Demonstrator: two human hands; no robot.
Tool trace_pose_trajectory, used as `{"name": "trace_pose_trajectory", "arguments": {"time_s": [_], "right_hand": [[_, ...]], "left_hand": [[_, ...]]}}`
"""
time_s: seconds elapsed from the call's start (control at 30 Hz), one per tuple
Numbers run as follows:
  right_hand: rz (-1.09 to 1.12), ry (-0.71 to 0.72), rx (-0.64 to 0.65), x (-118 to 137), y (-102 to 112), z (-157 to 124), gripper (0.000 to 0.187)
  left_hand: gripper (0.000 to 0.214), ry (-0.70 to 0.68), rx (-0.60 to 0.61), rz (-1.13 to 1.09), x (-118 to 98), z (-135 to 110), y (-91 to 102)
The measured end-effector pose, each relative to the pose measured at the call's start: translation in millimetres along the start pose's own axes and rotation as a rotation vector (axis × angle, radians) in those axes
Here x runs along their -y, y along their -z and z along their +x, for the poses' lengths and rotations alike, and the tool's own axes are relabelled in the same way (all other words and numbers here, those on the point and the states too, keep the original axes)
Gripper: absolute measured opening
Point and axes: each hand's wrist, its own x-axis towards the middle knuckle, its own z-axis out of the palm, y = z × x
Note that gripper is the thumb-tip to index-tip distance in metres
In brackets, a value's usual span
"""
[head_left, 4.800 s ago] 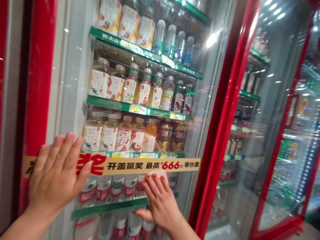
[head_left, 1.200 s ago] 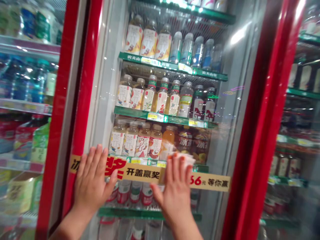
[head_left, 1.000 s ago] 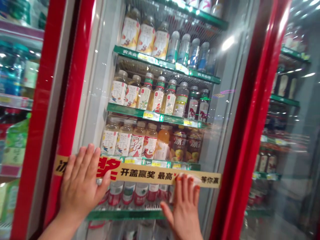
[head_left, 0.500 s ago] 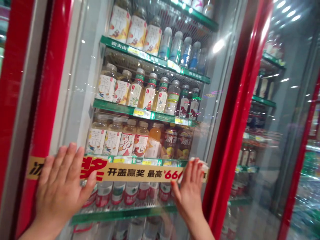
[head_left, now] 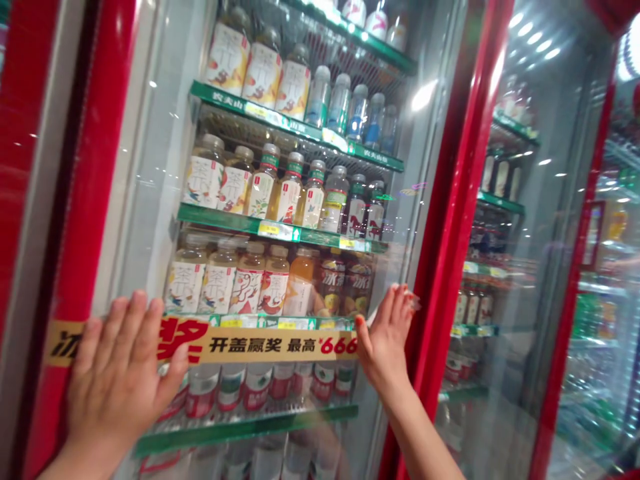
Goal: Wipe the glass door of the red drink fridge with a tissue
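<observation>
A glass cooler door [head_left: 290, 233] in a red frame stands in front of me. My left hand [head_left: 113, 373] lies flat at the left end of a yellow promotional strip [head_left: 247, 341], fingers spread, nothing seen in it. My right hand [head_left: 387, 340] is near the strip's right end, close to the red frame. Its fingers are long and together, the thumb apart. A thin white sheet [head_left: 373, 315] shows behind these fingers and appears held against the glass; its kind is unclear. The strip's right end is not visible beside my right hand.
Behind the glass, several shelves [head_left: 235, 218] carry bottled drinks [head_left: 184, 283]. A red upright frame [head_left: 445, 220] stands just right of my right hand. Another red frame [head_left: 75, 200] runs along the left. Further right is a neighbouring cooler [head_left: 500, 267] with bottles.
My right hand has moved up and slightly right relative to the strip, the white sheet with it. My left hand keeps its place. The view has turned a little to the right.
</observation>
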Motion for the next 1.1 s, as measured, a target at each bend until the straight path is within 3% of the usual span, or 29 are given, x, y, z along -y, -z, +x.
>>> {"name": "trace_pose_trajectory", "arguments": {"time_s": [0.07, 0.1, 0.2, 0.27, 0.33, 0.43, 0.5, 0.53, 0.6, 0.67, 0.73, 0.77, 0.83, 0.93, 1.0, 1.03, 1.1], "right_hand": [[0.017, -0.053, -0.015, 21.2, 3.7, 26.9, 0.095], [0.025, 0.013, -0.003, 38.1, 5.1, 31.2, 0.098], [0.050, 0.474, 0.123, 77.1, 7.1, 8.1, 0.105], [0.034, 0.702, 0.175, 70.9, 6.9, -13.2, 0.105], [-0.014, 0.626, 0.138, 43.5, 7.2, -11.3, 0.102], [-0.043, 0.192, 0.021, 18.0, 10.9, 43.0, 0.095], [-0.020, 0.020, -0.009, 38.0, 14.0, 83.5, 0.092], [-0.006, 0.019, -0.009, 57.8, 15.1, 95.4, 0.093], [0.029, 0.220, 0.010, 102.9, 15.1, 95.1, 0.099], [0.061, 0.581, 0.049, 132.2, 13.1, 66.5, 0.106], [0.060, 0.835, 0.105, 126.7, 11.2, 30.1, 0.107], [0.042, 0.857, 0.121, 110.7, 11.0, 17.4, 0.105], [-0.008, 0.691, 0.103, 64.7, 12.2, 14.8, 0.101], [-0.043, 0.236, 0.016, 12.3, 16.3, 60.4, 0.094], [-0.033, 0.044, -0.011, 11.1, 18.4, 93.8, 0.092], [-0.028, 0.021, -0.009, 19.7, 18.7, 102.9, 0.093], [-0.016, 0.129, 0.027, 44.9, 18.1, 98.9, 0.100]], "left_hand": [[0.090, -0.033, -0.025, 0.061, -1.9, 2.2, 1.4], [0.090, -0.051, -0.034, 0.076, -2.5, 3.3, 2.4], [0.090, -0.067, -0.029, 0.059, -2.6, 5.0, 5.1], [0.091, -0.056, -0.018, 0.048, -2.2, 4.7, 5.4], [0.091, -0.053, -0.013, 0.043, -1.9, 4.1, 4.5], [0.091, -0.076, -0.035, 0.040, -1.9, 4.0, 3.3], [0.091, -0.086, -0.044, 0.045, -1.9, 4.4, 3.8], [0.091, -0.089, -0.041, 0.048, -1.9, 4.8, 4.3], [0.088, -0.087, -0.034, 0.045, -2.1, 5.5, 5.3], [0.085, -0.085, -0.040, 0.032, -2.8, 6.1, 5.6], [0.084, -0.075, -0.045, 0.024, -3.8, 6.1, 5.3], [0.085, -0.069, -0.045, 0.022, -4.3, 5.9, 4.8], [0.085, -0.056, -0.050, 0.023, -5.0, 4.6, 3.4], [0.086, -0.039, -0.053, 0.026, -3.8, 1.2, 0.8], [0.087, -0.020, -0.047, 0.027, -1.8, -1.0, -0.7], [0.087, -0.011, -0.045, 0.022, -0.9, -1.5, -1.2], [0.085, -0.003, -0.045, 0.016, -0.1, -1.0, -1.4]]}}
